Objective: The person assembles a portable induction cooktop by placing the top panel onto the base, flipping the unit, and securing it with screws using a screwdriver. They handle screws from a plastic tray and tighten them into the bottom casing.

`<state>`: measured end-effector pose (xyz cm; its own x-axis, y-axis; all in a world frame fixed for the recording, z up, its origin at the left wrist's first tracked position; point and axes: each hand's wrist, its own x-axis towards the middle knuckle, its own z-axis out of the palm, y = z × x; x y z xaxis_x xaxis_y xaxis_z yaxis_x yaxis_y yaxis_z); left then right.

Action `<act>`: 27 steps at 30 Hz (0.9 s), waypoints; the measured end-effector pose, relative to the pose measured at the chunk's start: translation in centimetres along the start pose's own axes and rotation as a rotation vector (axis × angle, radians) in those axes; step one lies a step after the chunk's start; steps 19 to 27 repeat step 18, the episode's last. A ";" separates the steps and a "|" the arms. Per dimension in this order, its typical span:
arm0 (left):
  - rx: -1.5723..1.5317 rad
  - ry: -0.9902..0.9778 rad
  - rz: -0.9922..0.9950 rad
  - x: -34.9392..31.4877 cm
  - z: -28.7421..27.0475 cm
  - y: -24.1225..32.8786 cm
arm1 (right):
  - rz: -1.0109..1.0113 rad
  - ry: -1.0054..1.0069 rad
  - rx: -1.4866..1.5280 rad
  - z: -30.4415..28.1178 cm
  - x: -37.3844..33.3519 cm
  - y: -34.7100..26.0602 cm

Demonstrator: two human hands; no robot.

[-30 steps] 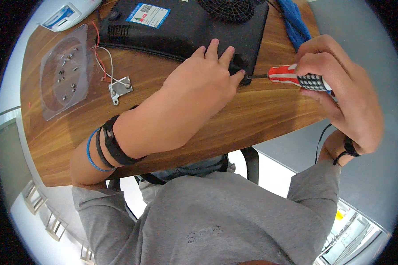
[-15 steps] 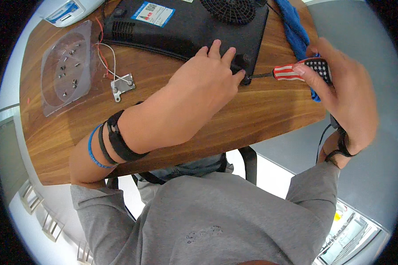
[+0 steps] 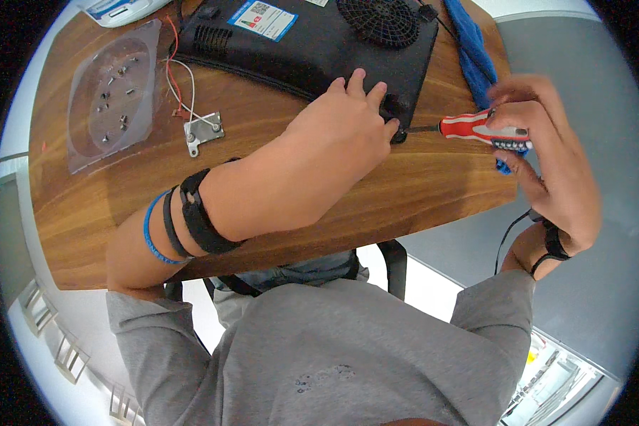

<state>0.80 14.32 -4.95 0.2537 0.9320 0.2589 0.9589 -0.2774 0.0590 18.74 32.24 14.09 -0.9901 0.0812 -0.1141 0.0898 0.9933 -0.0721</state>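
Observation:
A black appliance (image 3: 291, 53), with a round fan grille and a side vent, lies bottom up on the wooden table. My left hand (image 3: 337, 145) rests on its near right corner, palm down, fingers stretched out and apart. To the right, my right hand (image 3: 547, 135) has its thumb and fingers around the handle of a red, white and black screwdriver (image 3: 468, 126). The screwdriver lies nearly level, its shaft pointing left to the appliance's corner. Its tip meets the edge by my left fingers; any screw there is too small to make out.
A clear plastic tray (image 3: 85, 142) with several small screws stands at the left. Beside it lies a metal plate (image 3: 204, 130) on red and white wires. A blue cloth (image 3: 472, 53) runs along the right edge, and a white device (image 3: 121, 11) sits at the far left.
The screwdriver has turned about its length, showing more red where the starred side was. My right fingers have shifted round the handle. My left hand keeps its place on the appliance.

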 end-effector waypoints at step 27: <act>0.123 -0.145 -0.071 0.1 -1.4 0.6 | 0.232 -0.041 -0.023 -0.4 1.0 -1.2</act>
